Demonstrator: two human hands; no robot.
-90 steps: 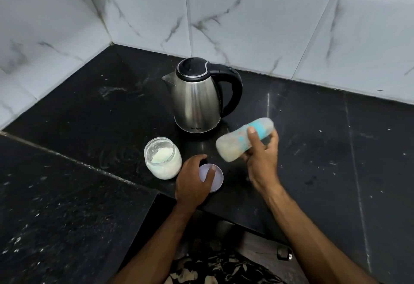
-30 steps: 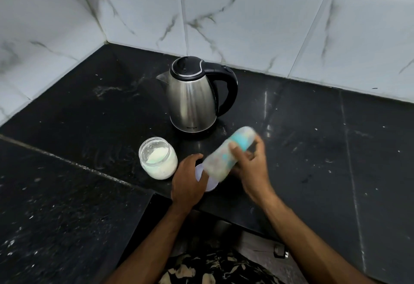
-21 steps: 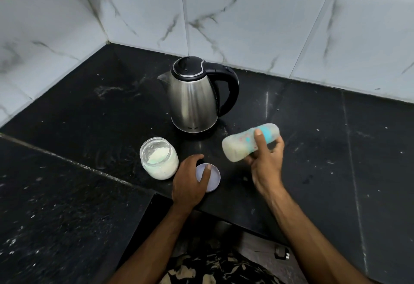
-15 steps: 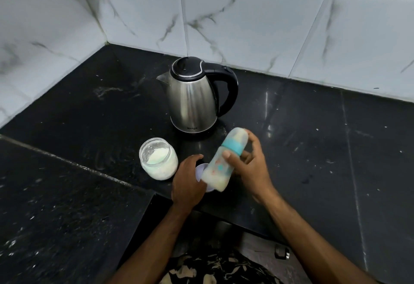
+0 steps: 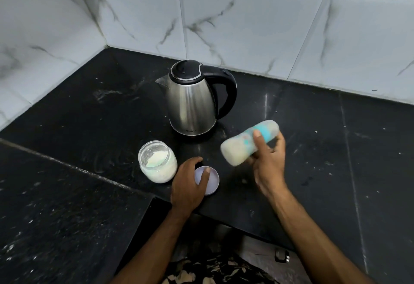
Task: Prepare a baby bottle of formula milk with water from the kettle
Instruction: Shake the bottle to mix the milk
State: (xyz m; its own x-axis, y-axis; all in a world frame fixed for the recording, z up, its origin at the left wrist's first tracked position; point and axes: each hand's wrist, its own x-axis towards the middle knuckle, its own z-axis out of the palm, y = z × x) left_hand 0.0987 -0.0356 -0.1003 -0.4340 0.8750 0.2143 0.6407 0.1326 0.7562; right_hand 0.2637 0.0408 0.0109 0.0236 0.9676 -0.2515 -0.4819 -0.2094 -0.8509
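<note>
Above the counter, right hand [image 5: 267, 167] grips tilted, blurred baby bottle [image 5: 244, 143].

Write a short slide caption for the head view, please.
Right hand holds a tilted baby bottle of milky formula; left hand rests on the jar lid.

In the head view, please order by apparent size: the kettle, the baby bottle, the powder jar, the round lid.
1. kettle
2. baby bottle, blurred by motion and held nearer the camera, so unsure against the jar
3. powder jar
4. round lid
</note>
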